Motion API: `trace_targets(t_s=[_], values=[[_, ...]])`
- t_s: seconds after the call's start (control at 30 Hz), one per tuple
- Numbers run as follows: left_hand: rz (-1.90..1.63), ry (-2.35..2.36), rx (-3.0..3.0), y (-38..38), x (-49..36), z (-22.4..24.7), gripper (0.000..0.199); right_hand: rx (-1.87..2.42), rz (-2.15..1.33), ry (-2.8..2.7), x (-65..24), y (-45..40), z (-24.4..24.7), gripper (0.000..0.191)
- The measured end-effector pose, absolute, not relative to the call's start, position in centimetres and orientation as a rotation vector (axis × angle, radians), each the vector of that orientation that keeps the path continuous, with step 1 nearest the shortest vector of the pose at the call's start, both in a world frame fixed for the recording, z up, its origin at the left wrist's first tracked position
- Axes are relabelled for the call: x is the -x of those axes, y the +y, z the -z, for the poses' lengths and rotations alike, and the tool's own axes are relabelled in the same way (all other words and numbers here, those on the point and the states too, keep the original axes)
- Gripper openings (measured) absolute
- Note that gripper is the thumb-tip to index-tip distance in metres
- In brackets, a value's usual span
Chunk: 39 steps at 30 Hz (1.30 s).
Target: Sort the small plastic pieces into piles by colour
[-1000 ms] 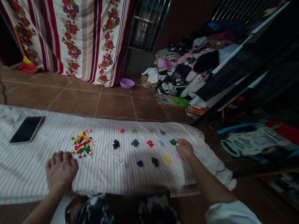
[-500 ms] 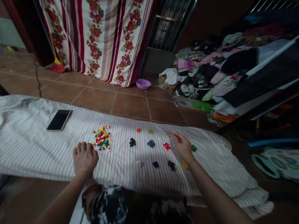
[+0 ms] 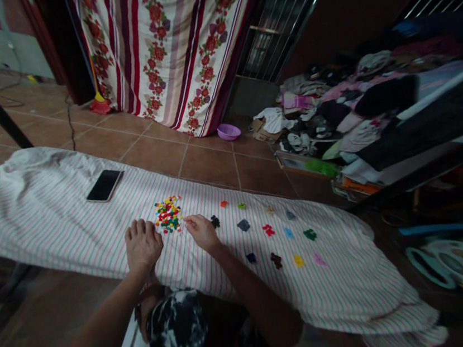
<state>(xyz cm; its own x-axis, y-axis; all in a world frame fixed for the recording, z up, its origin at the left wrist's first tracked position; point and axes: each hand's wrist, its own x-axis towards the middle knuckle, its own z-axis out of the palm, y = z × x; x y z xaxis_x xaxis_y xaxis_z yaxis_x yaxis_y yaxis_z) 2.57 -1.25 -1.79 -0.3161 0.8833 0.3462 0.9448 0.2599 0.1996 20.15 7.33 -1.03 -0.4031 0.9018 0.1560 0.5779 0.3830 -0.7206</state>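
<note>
The right hand [image 3: 202, 233] has come over, pinched narrow, its hold unclear, to the loose pile [image 3: 169, 215] of tiny red, yellow, green bits on striped cloth [image 3: 57, 195]; left hand [image 3: 143, 245] lies spread alongside.

On the cloth [image 3: 57, 217], a pile of pieces [image 3: 169, 215] lies between your left hand [image 3: 143, 245] and right hand [image 3: 202, 233], a phone [image 3: 105, 185] farther left, small heaps [image 3: 268, 230] to the right; behind, a basin [image 3: 229, 132].

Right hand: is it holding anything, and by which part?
It cannot be told: the right hand is beside the pile of coloured pieces, but anything in its grip is too small to see.
</note>
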Motion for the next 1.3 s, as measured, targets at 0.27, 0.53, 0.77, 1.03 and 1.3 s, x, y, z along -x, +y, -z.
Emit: trace_targets(t_s=[0.27, 0.53, 0.77, 1.03, 1.3], values=[[0.527, -2.321, 1.721, -1.2, -2.5, 2.2, 0.033, 1.452, -0.723, -2.223, -16.9, 7.0, 1.4, 0.030], [0.530, -2.318, 1.722, -1.2, -2.5, 1.9, 0.032, 1.529, -0.661, -2.178, -15.9, 6.5, 1.4, 0.020], [0.561, -2.337, 1.733, -1.2, -2.5, 1.8, 0.032, 1.484, -0.710, -2.083, -16.2, 6.4, 2.2, 0.016], [0.540, -2.333, 1.727, -1.3, -2.5, 1.8, 0.032, 1.459, -0.883, -1.842, -16.5, 7.3, 3.2, 0.018], [0.463, -2.338, 1.737, -1.4, -2.7, 1.3, 0.033, 1.388, -0.924, -1.656, -19.6, 7.5, 2.7, 0.018]])
